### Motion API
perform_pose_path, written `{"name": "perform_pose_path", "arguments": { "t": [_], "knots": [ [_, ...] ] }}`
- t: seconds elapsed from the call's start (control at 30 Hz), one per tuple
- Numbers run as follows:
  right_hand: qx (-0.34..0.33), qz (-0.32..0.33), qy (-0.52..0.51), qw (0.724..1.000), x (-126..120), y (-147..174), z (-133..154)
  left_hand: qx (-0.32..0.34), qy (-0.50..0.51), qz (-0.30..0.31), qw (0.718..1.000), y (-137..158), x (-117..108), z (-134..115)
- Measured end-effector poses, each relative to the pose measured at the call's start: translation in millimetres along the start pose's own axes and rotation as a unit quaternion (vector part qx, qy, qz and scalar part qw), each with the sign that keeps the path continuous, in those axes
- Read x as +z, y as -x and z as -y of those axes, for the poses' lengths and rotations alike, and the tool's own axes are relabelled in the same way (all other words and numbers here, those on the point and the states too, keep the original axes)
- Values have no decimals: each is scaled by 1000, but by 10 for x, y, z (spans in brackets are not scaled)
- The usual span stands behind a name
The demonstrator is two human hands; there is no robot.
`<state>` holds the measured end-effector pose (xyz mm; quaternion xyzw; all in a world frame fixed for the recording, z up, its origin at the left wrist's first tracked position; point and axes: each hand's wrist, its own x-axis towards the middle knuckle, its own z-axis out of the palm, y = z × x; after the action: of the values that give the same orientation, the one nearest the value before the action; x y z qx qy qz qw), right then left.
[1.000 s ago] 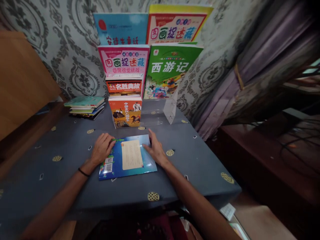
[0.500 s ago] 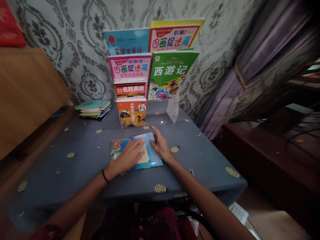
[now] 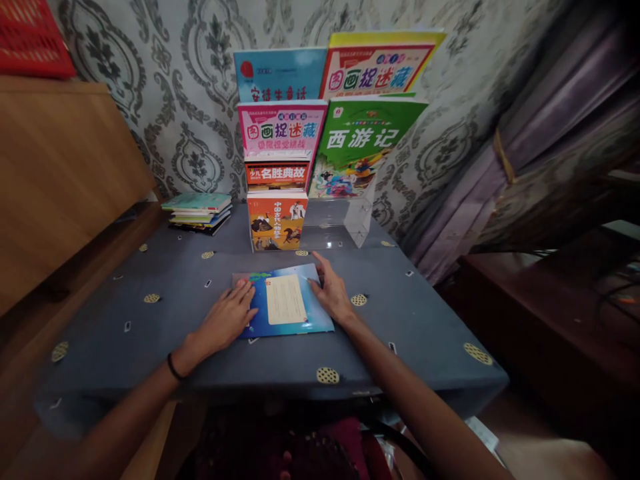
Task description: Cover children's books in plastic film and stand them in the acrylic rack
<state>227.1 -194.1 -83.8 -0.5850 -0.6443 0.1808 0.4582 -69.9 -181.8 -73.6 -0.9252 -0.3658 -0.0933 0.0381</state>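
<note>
A thin blue book (image 3: 286,299) with a cream text panel lies flat on the cloth-covered table in front of me. My left hand (image 3: 231,313), a dark band at its wrist, rests flat on the left part of the cover, fingers stretched out. It hides most of the coloured picture there. At the right edge of the book is my right hand (image 3: 331,291), fingers apart, its thumb by the cover and the index finger pointing past the far right corner. Beyond the book stands a clear display rack (image 3: 361,217) with several upright books, among them a green one (image 3: 363,147) and an orange one (image 3: 277,223).
A small stack of books (image 3: 197,212) sits at the table's back left. Left of the table stands a wooden cabinet (image 3: 65,180) with a red basket (image 3: 35,40) on top. A purple curtain (image 3: 470,220) and dark red furniture (image 3: 540,313) are on the right.
My left hand has slid left across the cover, uncovering the cream panel. My right hand stays at the book's right edge. The whole view has shifted slightly.
</note>
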Motion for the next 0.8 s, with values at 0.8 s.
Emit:
{"name": "perform_pose_path", "arguments": {
  "t": [0.8],
  "knots": [
    [-211,221,107,946,473,441,864,121,31,41,991,451,-251,63]
  ]
}}
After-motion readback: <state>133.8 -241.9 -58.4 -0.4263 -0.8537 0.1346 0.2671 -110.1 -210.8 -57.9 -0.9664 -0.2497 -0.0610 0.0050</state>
